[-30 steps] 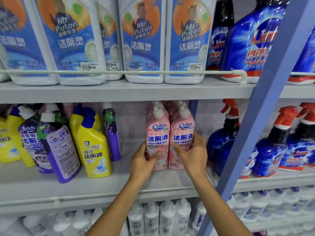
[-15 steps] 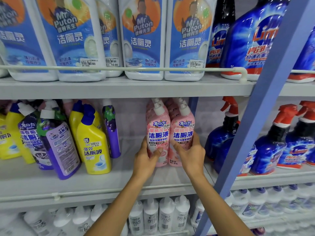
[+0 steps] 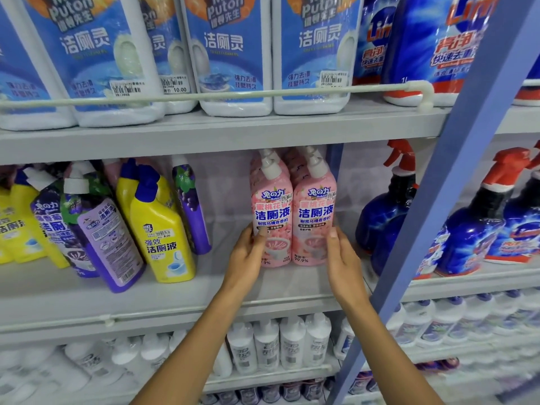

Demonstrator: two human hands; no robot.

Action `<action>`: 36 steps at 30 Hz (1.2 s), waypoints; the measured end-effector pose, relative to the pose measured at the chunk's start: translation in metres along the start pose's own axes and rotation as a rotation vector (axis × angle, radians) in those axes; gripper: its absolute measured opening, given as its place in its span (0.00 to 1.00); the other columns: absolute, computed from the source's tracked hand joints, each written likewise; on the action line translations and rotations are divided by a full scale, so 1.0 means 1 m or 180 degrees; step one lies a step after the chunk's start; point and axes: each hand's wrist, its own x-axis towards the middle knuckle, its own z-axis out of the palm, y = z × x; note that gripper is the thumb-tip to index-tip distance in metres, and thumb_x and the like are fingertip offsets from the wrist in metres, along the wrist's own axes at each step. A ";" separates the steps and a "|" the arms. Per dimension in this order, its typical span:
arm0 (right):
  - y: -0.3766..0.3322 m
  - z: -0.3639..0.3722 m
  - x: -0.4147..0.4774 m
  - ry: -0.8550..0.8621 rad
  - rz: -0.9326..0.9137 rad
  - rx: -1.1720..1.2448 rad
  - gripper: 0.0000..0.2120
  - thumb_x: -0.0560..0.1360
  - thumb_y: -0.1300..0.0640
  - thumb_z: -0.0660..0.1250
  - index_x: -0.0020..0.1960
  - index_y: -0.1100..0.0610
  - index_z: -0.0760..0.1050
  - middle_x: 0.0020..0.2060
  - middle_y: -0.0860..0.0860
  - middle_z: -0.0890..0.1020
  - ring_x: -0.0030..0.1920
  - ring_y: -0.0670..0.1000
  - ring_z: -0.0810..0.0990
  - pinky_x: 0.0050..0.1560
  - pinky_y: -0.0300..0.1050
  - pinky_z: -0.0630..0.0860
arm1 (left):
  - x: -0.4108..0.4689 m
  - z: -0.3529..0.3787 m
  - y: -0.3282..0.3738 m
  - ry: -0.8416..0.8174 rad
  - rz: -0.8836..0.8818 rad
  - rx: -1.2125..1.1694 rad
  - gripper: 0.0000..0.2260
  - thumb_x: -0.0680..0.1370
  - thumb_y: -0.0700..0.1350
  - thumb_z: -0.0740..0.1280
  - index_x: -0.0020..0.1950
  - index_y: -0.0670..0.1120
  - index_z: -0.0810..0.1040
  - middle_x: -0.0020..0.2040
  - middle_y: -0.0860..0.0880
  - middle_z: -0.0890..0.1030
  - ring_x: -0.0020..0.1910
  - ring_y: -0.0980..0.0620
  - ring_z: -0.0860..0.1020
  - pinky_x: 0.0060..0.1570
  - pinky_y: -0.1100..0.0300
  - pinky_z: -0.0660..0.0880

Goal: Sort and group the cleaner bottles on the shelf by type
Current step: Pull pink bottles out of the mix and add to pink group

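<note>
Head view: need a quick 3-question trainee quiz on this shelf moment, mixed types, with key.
1. True or false: the left hand and the right hand both touch the pink bottles.
2. Right of the pink bottles, at about the same level, stand: A cardboard boxes; B blue spray bottles; C green jars.
3. Fill in: the purple bottle beside the yellow bottle stands ___ (upright or tilted).
Key: 1 true; 2 B; 3 tilted.

Glossy plastic pink bottles [image 3: 293,217], matt grey shelf [image 3: 175,290].
</note>
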 end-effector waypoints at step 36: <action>-0.140 0.395 -0.214 -0.1354 -0.0072 0.0690 0.37 0.74 0.26 0.62 0.73 0.50 0.75 0.68 0.41 0.79 0.69 0.39 0.75 0.75 0.52 0.70 | -0.171 -0.478 -0.011 0.1597 0.0346 -0.0187 0.23 0.76 0.60 0.64 0.71 0.58 0.72 0.71 0.57 0.76 0.64 0.71 0.74 0.62 0.69 0.70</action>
